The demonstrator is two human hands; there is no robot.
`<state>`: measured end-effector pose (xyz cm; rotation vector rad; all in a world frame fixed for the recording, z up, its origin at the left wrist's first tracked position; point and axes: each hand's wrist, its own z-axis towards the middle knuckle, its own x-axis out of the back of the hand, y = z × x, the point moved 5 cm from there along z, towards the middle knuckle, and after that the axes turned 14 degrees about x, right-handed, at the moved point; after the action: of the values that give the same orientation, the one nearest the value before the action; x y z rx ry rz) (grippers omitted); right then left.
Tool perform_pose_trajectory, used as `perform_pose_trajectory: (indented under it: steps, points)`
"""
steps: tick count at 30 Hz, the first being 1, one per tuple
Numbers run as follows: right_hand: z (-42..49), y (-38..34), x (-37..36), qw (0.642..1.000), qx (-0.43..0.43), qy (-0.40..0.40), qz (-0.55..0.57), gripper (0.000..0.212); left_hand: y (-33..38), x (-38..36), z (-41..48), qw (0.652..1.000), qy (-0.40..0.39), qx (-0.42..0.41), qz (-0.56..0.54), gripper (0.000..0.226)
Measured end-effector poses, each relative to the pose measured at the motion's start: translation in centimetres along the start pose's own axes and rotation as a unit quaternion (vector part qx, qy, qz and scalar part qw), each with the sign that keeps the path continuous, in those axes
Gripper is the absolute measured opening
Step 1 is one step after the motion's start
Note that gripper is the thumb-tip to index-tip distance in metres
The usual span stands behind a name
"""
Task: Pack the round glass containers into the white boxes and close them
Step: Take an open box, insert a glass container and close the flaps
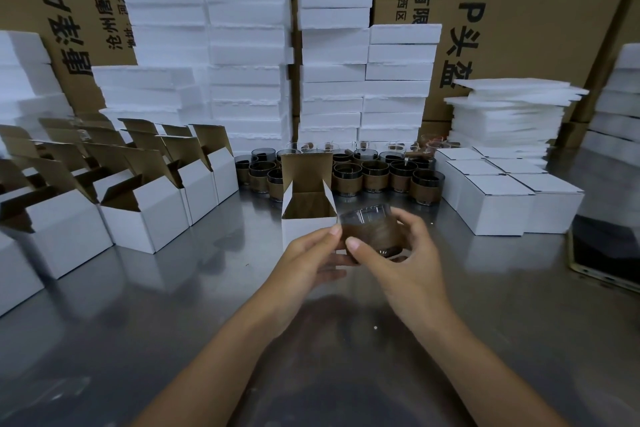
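Left hand (pixel 308 255) and right hand (pixel 403 265) are clasped round one glass container (pixel 369 230) — tilted beside the open white box (pixel 302 227) — seemingly for loading.

- Left hand (pixel 308 258): bare; slim in build, with long narrow fingers; left thumbnail (pixel 335 229) short, rounded, trimmed close to the tip
- Right hand (pixel 407 263): bare as well; same slender build, broad across the back; right thumbnail (pixel 353 243) short, wide, trimmed close like the other
- Left forearm (pixel 221 360): uncovered along all the length in view; smooth, lean, narrowing toward a slim wrist
- Right forearm (pixel 498 371): likewise uncovered along all the length in view; smooth, lean, narrowing toward the wrist
- Fine marks on wrists and fingers too softened by blur to tell
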<state>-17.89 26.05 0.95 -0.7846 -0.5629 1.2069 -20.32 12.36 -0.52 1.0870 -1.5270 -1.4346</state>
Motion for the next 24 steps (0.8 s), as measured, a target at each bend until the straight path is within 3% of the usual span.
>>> perform_pose_trajectory:
  steps: [4,9,17,24]
  points:
    - [-0.4,-0.5,0.0,0.994,0.056,-0.009,-0.089,0.064,-0.7,-0.1,0.3,1.0,-0.011,0.024,0.0,0.062]
    - [-0.4,-0.8,0.0,0.982,0.102,-0.017,-0.159,0.068,-0.9,-0.3,0.5,0.998,-0.036,0.041,-0.021,0.058]
    - [-0.3,-0.6,-0.2,0.982,0.117,-0.048,-0.142,0.067,-0.4,-0.1,0.2,1.0,0.001,0.028,-0.01,0.059]
    - [-0.1,-0.8,-0.3,0.984,0.127,-0.061,-0.11,0.062,0.6,0.3,-0.6,0.998,0.03,-0.05,0.001,0.048]
